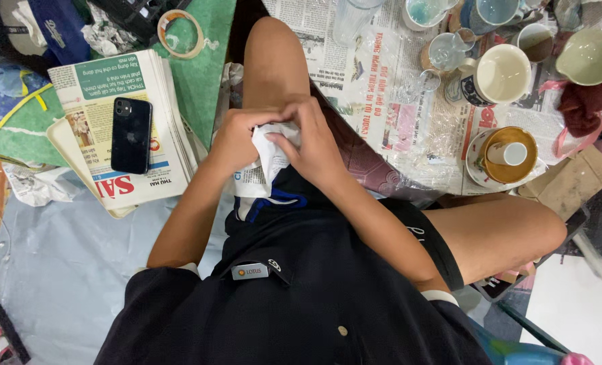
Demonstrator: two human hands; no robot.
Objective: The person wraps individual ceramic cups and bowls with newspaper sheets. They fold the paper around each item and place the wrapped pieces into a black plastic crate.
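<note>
I sit on the floor and look down at my lap. Both hands meet over my thighs around a bundle wrapped in newspaper (263,169). My left hand (236,138) grips the bundle's left side. My right hand (314,145) closes over its top and right side, fingers pressing the white paper. What the paper wraps is hidden.
A stack of newspapers (98,88) with a dark phone (131,135) on it lies to the left. A tape roll (181,32) sits at the top. On newspaper at the right stand several cups, a cream mug (500,74), a green bowl (588,57) and a saucer with a cup (507,155).
</note>
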